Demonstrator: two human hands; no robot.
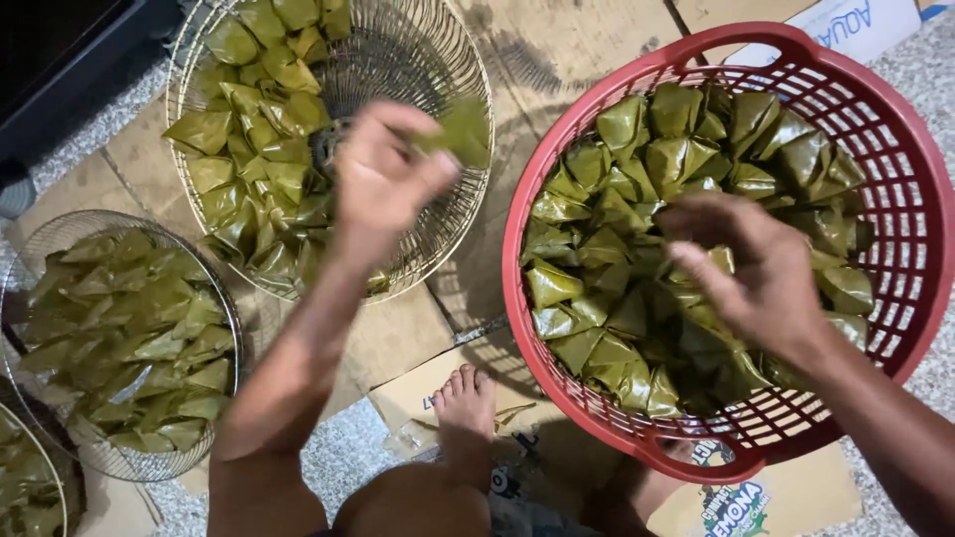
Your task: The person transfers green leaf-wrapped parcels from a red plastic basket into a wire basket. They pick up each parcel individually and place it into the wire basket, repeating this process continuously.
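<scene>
Underfoot, flattened brown cardboard sheets [418,338] covered a speckled grey floor [348,452], with a dark panel [60,50] in the upper left corner. A bare foot [468,403] rested on the cardboard between the containers. At left sat a round wire basket [224,328] filled with green leaf-wrapped parcels [149,338]; farther up, another round wire basket [438,50] held more parcels along its left side. Over it the left hand [383,179] pinched one blurred green leaf parcel [460,129] between thumb and fingers. At right, a red plastic slotted basket [895,209] was heaped with folded leaf parcels [617,199]; the right hand [756,268] hovered over them, fingers loosely curled, nothing clearly held.
</scene>
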